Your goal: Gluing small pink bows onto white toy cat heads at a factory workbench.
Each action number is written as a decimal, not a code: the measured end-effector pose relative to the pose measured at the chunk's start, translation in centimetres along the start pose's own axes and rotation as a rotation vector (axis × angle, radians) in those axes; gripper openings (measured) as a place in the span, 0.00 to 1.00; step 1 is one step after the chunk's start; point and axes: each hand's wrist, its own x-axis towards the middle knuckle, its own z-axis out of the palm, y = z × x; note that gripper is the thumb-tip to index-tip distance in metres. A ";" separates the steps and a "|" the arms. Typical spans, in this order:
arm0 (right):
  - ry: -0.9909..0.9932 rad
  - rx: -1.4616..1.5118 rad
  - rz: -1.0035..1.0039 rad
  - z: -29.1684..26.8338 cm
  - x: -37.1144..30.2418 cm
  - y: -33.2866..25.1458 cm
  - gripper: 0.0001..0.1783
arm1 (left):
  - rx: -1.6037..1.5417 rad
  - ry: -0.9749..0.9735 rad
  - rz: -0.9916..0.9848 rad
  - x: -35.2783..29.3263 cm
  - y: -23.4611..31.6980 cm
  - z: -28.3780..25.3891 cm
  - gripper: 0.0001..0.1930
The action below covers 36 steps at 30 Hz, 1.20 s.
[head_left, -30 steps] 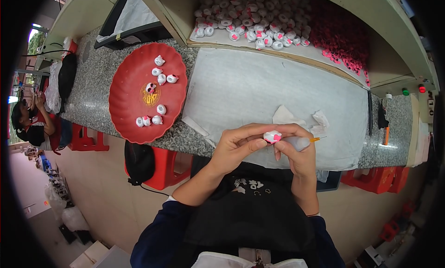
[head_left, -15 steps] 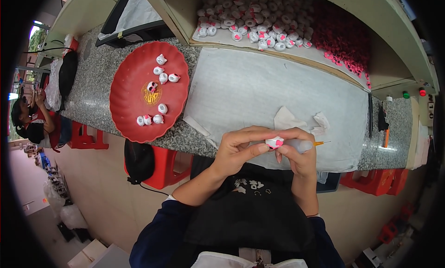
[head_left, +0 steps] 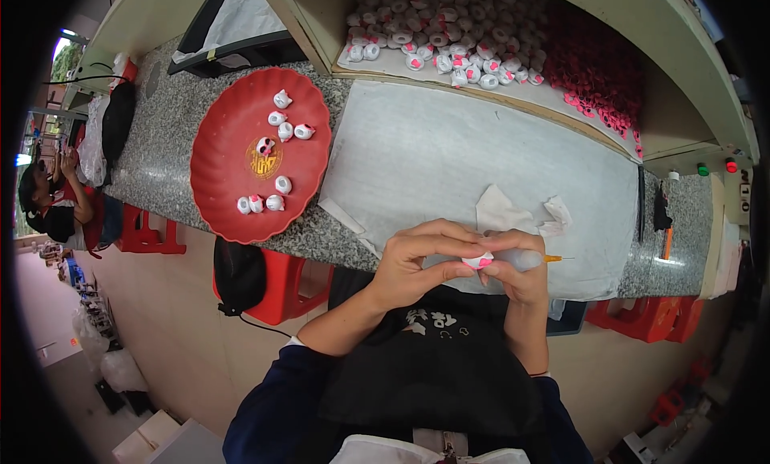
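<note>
Between the fingertips of both hands sits a small white figure head (head_left: 479, 261) with a pink part on its front. My left hand (head_left: 421, 259) is closed on it from the left side. My right hand (head_left: 517, 271) presses the pink side with thumb and fingers, and also keeps hold of a translucent glue bottle (head_left: 526, 260) with an orange base and thin needle tip (head_left: 556, 259) that points right. Both hands are just over the near edge of a white paper sheet (head_left: 417, 159). Fingers partly cover the head.
Left of the sheet, a red scalloped plate (head_left: 220, 151) carries several white-and-pink heads. A shelf behind holds piles of white heads (head_left: 449, 31) and pink pieces (head_left: 593, 79). Crumpled tissue (head_left: 501, 211) lies near my hands. Another person (head_left: 64, 195) sits far left.
My fingers have closed further over the small head, and it has turned and sunk slightly, so less of its front shows. The glue bottle stays in my right hand.
</note>
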 end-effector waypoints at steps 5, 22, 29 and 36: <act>0.108 -0.066 0.045 0.7 -1.0 -0.8 0.13 | -0.069 0.012 -0.213 0.0 0.9 0.3 0.11; 0.144 -0.228 -0.007 1.0 0.6 -1.4 0.20 | 1.302 0.556 0.088 0.1 5.1 -10.2 0.11; 0.370 -0.147 -0.041 0.4 0.2 -1.4 0.11 | 1.251 0.178 0.371 10.3 2.7 -4.1 0.12; 0.354 -0.167 -0.011 -1.1 -2.3 -2.2 0.09 | 1.451 -0.217 0.450 22.2 -8.9 0.4 0.10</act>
